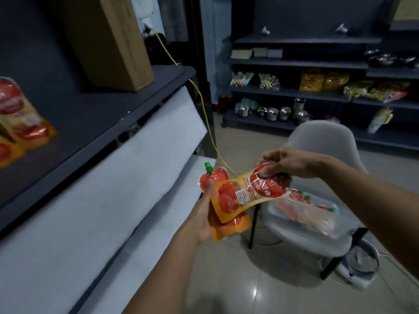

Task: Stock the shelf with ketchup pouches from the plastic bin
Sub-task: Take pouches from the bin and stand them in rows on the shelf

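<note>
Between shelf (95, 123) and bin (340, 225): left hand (201, 218) grips upright pouch (231, 227), right hand (285, 163) pinches second pouch (251, 191) across it. Step: gathering. Next: carry left, stand beside stocked pouches (15, 123).

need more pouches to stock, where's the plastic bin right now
The bin sits low on the right of the head view, on the seat of the grey chair, just under the right hand, with pouches inside.

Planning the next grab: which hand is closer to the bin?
Right. The right hand, pinching a pouch, is above the bin's left end; the left hand holds another pouch farther left.
</note>
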Demonstrator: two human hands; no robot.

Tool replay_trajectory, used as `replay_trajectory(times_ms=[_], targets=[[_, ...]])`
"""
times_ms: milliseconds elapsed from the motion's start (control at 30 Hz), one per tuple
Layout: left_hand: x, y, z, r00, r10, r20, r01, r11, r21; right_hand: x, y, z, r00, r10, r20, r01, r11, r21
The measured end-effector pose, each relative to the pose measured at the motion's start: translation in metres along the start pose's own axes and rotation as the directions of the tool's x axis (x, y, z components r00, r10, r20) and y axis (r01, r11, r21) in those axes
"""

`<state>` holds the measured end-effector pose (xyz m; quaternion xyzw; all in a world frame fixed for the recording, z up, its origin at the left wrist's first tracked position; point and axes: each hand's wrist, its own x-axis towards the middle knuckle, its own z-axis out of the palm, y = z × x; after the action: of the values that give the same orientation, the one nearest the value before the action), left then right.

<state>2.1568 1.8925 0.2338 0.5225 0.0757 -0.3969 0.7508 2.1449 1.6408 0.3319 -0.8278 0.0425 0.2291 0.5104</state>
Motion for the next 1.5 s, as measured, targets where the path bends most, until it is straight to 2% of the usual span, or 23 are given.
replay_trajectory(times_ms=[133,200,300,367,467,567,700,900,1200,1367,1500], targets=[[-0.035,0.007,-0.027,0.982,0.166,-0.086,-0.163,0.986,0.039,0.016,-0.040,0.031,0.998,-0.057,-0.010,0.058,0.998,0.037],[-0.050,0.010,-0.036,0.964,0.231,-0.134,-0.230,0.973,0.018,0.025,-0.050,0.043,0.994,-0.075,-0.081,0.085,0.987,0.139],[-0.070,0.013,-0.041,0.927,0.285,-0.244,-0.304,0.952,-0.044,0.032,-0.061,0.066,0.980,-0.001,-0.197,0.064,0.947,0.315],[-0.083,0.014,-0.037,0.900,0.316,-0.300,-0.346,0.937,-0.053,0.034,-0.065,0.084,0.962,0.074,-0.264,0.066,0.872,0.485],[-0.096,0.015,-0.032,0.840,0.367,-0.400,-0.436,0.895,-0.093,0.034,-0.072,0.116,0.973,0.061,-0.222,0.115,0.706,0.699],[-0.110,0.016,-0.032,0.766,0.401,-0.502,-0.525,0.841,-0.129,0.032,-0.085,0.152,0.993,-0.015,-0.120,0.100,0.665,0.740],[-0.141,0.016,-0.045,0.678,0.430,-0.596,-0.569,0.820,-0.055,0.028,-0.109,0.193,0.992,-0.071,-0.106,0.126,0.638,0.760],[-0.201,0.017,-0.086,0.630,0.437,-0.641,-0.624,0.777,-0.084,0.027,-0.161,0.236,0.986,-0.150,-0.069,0.146,0.601,0.785],[-0.321,0.028,-0.167,0.340,0.502,-0.795,-0.718,0.685,0.125,0.039,-0.252,0.332,0.957,-0.285,0.063,0.118,0.574,0.810],[-0.389,0.041,-0.227,0.145,0.571,-0.808,-0.708,0.630,0.318,0.045,-0.307,0.403,0.880,-0.462,0.111,0.224,0.609,0.761],[-0.431,0.059,-0.279,0.032,0.599,-0.800,-0.664,0.611,0.431,0.056,-0.346,0.456,0.814,-0.565,0.134,0.300,0.608,0.735]])
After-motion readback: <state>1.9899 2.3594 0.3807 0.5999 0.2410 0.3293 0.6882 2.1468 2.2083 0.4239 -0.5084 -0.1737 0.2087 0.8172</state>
